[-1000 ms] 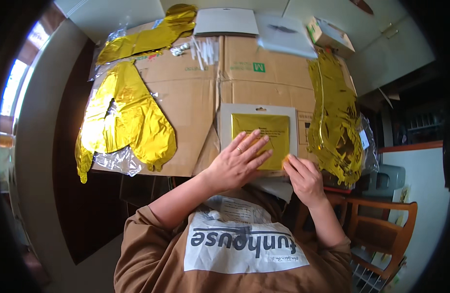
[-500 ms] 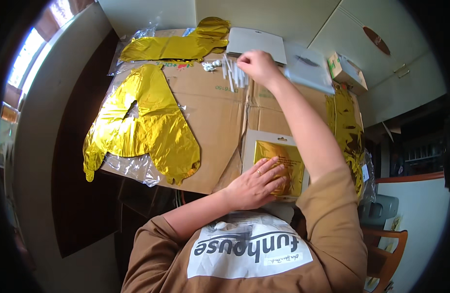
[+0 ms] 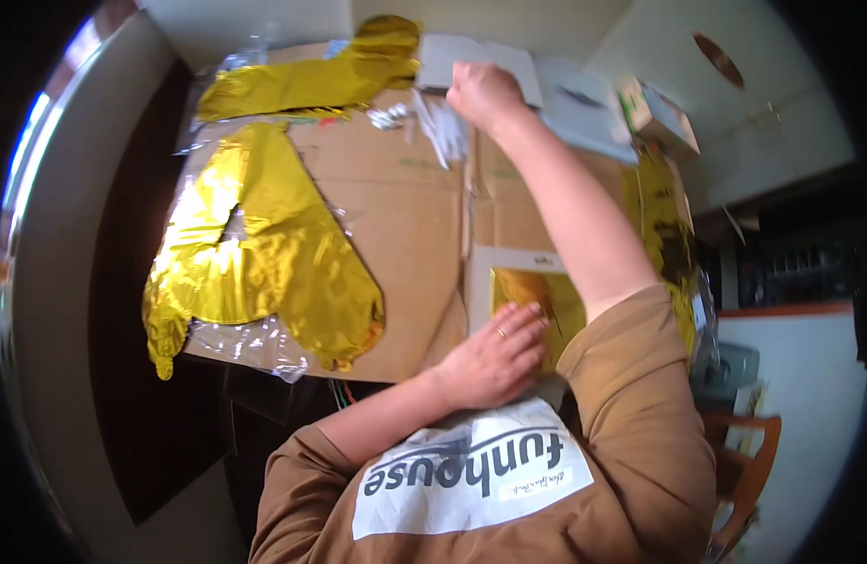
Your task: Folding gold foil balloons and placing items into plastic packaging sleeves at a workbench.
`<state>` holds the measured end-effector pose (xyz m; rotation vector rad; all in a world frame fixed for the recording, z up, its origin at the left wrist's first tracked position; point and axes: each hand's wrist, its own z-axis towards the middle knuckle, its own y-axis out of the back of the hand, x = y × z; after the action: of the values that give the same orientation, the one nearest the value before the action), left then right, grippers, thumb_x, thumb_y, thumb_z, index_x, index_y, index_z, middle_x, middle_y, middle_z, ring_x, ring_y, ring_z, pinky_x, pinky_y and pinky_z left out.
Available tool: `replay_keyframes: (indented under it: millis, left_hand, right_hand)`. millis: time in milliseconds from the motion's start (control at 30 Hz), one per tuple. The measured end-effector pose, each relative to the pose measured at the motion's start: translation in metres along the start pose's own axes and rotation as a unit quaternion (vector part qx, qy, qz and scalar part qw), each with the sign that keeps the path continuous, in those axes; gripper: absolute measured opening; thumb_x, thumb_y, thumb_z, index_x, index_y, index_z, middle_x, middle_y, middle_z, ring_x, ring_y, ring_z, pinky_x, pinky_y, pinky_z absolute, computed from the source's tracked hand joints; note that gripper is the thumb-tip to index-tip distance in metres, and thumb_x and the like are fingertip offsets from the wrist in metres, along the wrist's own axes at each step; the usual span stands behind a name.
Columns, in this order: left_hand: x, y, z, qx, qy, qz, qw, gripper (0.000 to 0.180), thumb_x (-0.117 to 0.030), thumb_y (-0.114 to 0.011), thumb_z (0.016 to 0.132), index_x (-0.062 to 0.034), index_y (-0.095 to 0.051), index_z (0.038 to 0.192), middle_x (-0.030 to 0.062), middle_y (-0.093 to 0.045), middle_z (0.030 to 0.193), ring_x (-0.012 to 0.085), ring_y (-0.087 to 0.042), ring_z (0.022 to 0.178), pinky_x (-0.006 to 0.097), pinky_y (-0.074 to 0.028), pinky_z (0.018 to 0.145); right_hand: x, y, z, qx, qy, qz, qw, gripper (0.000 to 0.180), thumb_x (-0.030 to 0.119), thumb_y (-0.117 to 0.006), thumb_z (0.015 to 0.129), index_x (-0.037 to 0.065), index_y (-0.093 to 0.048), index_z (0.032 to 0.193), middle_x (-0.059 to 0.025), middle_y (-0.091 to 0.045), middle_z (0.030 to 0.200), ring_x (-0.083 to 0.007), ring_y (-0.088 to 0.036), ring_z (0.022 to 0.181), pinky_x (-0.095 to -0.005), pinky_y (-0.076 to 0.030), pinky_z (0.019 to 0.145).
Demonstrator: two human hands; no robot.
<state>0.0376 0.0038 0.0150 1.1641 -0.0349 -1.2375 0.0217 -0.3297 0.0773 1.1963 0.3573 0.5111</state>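
My left hand [image 3: 497, 362] lies with its fingers stretched out over a flat gold foil packet [image 3: 568, 310] on a white backing card [image 3: 480, 282] with a hang hole. At the far side, my right hand [image 3: 490, 97] is curled into a fist or pinch in front of a white flat stack [image 3: 480, 49]; whatever its fingers hold, if anything, is hidden. Thin white straws [image 3: 440, 130] lie just left of that hand. Beside them is a small pile of white curled bits [image 3: 388, 116]. An uninflated gold letter A foil balloon [image 3: 332, 273] lies flat on the left.
Brown cardboard [image 3: 396, 216] covers the table. Another flat gold foil balloon [image 3: 283, 89] lies along the far left. To the right are a clear plastic sheet [image 3: 584, 117], a small open box [image 3: 651, 117] and more gold foil [image 3: 663, 226]. A wooden chair [image 3: 757, 470] stands lower right.
My right hand has moved from beside the straws slightly farther away, toward the white stack. My left hand stays on the packet. The whole view has shifted a little and blurred.
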Motion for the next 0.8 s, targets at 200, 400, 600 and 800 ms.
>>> replay_keyframes:
  millis: [200,400,600,800]
  left_hand:
    - [-0.007,0.003,0.003,0.005,0.0,0.021,1.0,0.045,-0.022,-0.079,0.08,-0.0059,-0.065,0.119,0.0167,-0.06,0.129,0.0395,-0.051,0.132,0.058,-0.038,0.115]
    - [-0.017,0.006,0.005,-0.008,-0.03,0.069,0.997,0.031,-0.015,-0.081,0.074,-0.0065,-0.067,0.1,0.0097,-0.065,0.108,0.0325,-0.063,0.112,0.051,-0.048,0.102]
    - [-0.021,-0.01,0.028,0.023,-0.051,0.063,0.996,0.026,-0.009,-0.08,0.075,-0.0055,-0.065,0.096,0.0111,-0.064,0.107,0.0331,-0.063,0.111,0.048,-0.05,0.098]
    - [-0.016,-0.025,0.024,-0.011,-0.064,0.05,0.997,0.024,-0.004,-0.078,0.079,-0.0042,-0.065,0.099,0.0127,-0.066,0.107,0.0339,-0.066,0.111,0.049,-0.051,0.101]
  right_hand:
    - [-0.061,0.145,-0.225,0.031,-0.095,0.345,0.933,0.012,0.014,-0.069,0.091,0.002,-0.065,0.091,-0.0032,-0.063,0.07,-0.0118,-0.06,0.065,-0.0295,-0.049,0.062]
    - [-0.053,0.168,-0.446,0.027,-0.251,0.328,0.91,0.007,0.005,-0.071,0.091,0.003,-0.067,0.096,-0.0061,-0.065,0.087,-0.0145,-0.062,0.07,-0.0284,-0.048,0.062]
    - [-0.013,0.139,-0.497,-0.071,-0.174,0.267,0.945,0.016,0.001,-0.075,0.083,0.005,-0.068,0.096,-0.0095,-0.064,0.086,-0.0314,-0.063,0.076,-0.0404,-0.052,0.068]
    - [-0.006,0.125,-0.491,-0.088,-0.079,0.188,0.975,0.016,0.005,-0.075,0.084,0.008,-0.064,0.095,-0.006,-0.057,0.084,-0.027,-0.059,0.076,-0.0403,-0.047,0.071]
